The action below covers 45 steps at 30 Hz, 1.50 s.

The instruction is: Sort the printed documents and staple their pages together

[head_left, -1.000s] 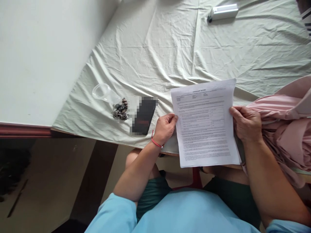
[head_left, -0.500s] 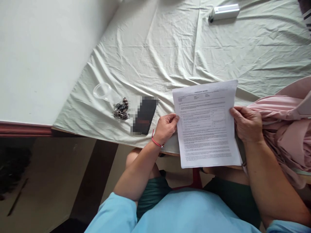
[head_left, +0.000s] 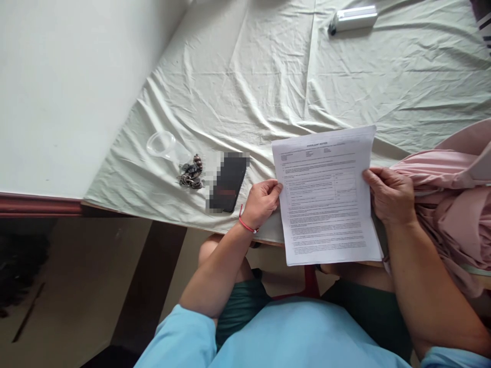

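Printed sheets of paper [head_left: 326, 204] are held up between my hands over the table's near edge, the text side facing me. Several lines of small print and a table cover the top page, under a heading. My left hand [head_left: 263, 202], with a red string on its wrist, pinches the left edge. On the opposite side my right hand [head_left: 391, 194] grips the right edge, thumb on top. To the left of my left hand lies a black phone [head_left: 230, 184], partly blurred out.
A pale green cloth [head_left: 261, 87] covers the table. Keys [head_left: 192, 176] lie beside a clear plastic cup [head_left: 163, 145] on its side. Pink fabric [head_left: 456, 189] is heaped at the right. Toward the far side rests a white box-like object [head_left: 355, 19].
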### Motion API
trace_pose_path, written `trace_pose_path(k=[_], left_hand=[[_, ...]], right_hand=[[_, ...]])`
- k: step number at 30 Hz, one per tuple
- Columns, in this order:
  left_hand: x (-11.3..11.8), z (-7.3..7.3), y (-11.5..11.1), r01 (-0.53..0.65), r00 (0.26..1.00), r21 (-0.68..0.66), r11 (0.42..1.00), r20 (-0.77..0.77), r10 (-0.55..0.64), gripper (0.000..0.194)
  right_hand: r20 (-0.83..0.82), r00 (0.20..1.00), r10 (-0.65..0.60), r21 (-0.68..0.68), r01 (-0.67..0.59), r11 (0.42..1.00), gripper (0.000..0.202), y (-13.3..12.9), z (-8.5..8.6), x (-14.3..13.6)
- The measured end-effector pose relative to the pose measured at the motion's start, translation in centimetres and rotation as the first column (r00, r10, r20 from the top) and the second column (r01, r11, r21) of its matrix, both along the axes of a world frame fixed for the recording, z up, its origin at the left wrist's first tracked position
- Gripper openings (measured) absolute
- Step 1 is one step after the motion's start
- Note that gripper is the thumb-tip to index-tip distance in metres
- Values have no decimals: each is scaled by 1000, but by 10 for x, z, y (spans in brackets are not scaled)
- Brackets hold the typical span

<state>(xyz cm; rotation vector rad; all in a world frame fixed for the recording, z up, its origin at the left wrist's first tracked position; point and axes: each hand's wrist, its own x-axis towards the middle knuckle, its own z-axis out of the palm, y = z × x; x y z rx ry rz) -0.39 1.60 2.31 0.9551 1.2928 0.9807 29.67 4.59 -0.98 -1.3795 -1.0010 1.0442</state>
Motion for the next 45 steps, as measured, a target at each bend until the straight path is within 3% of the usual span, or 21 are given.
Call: trace_pose_path(k=[11,19,24,30,34,39,45], left_hand=[[-1,-3,-1,-10,1000,19,1000,18,10,23],[-1,-4,3,-177,970,38,984,178,167,33],[-5,-3,2,-206,954,-27,978,217,207,32],[-7,4,-4,-86,989,-103,991,112,97,22],[0,9,-5,20,999,-149,989,41,-14,23],[4,10,-6,46,998,-126,991,-30,-51,30],[-1,6,-6,129,986,-68,989,-97,-135,29]], right_hand=[[-40,999,6,-2,-6,1000,27,-2,2,1],[-39,999,18,-44,-19,999,22,-15,29,-12],[-28,999,36,-209,-41,977,29,-40,44,-8],[-11,1000,-8,-393,3,920,34,-76,47,4],[-7,999,-34,-412,28,911,34,-88,42,8],[15,999,31,-438,-21,899,35,-92,36,11],[91,996,25,-375,11,927,41,-87,37,8]])
